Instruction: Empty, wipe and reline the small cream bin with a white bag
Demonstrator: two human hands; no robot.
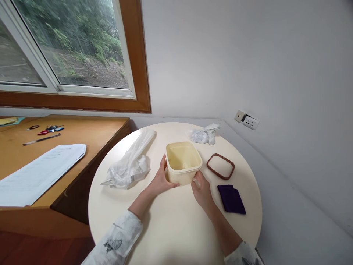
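Note:
A cream, square plastic container (182, 177) with rounded corners and an open top is held between my two hands over the middle of the round table. My left hand (161, 179) grips its left side, with the thumb along the near lower edge. Curled fingers of my right hand (202, 187) hold its near right corner, where a small pale loop shows, perhaps a handle. Nothing but a few small specks shows inside. Just right of the container lies a rounded rectangular brown rim (232, 173), either a frame or a clear lid. Nearer me is a folded purple cloth (231, 199).
On the round white table (171, 228), a crumpled white plastic bag (129, 167) lies left and a knotted plastic bag (204, 134) at the back. A wooden desk (102, 129) at left bears papers (44, 173), a pen (41, 140) and keys (52, 129). A wall socket (250, 122) is at right.

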